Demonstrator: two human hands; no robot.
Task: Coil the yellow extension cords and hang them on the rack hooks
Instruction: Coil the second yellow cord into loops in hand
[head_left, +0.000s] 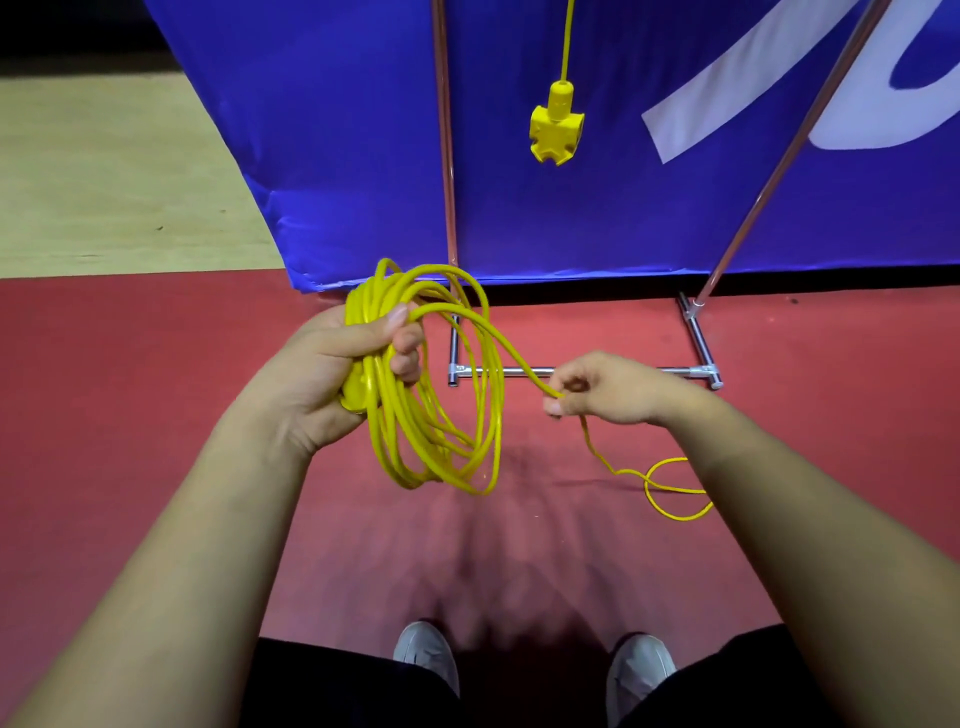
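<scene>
My left hand (337, 374) grips a bundle of several loops of yellow extension cord (447, 415), with a yellow plug end tucked under the palm. The loops hang down below the hand. From the bundle one strand runs right to my right hand (597, 389), which pinches it between thumb and fingers. Past that hand the loose cord tail (670, 493) drops to the red floor and curls in a small loop. A second yellow cord hangs from above, its multi-outlet socket (557, 127) dangling in front of the blue banner. The rack hooks are out of view.
A metal rack with thin upright poles (447, 156) and a chrome base bar (519, 371) stands on the red floor in front of a blue banner (337, 156). Pale wooden floor (104, 182) lies at left. My grey shoes (426, 654) show at the bottom.
</scene>
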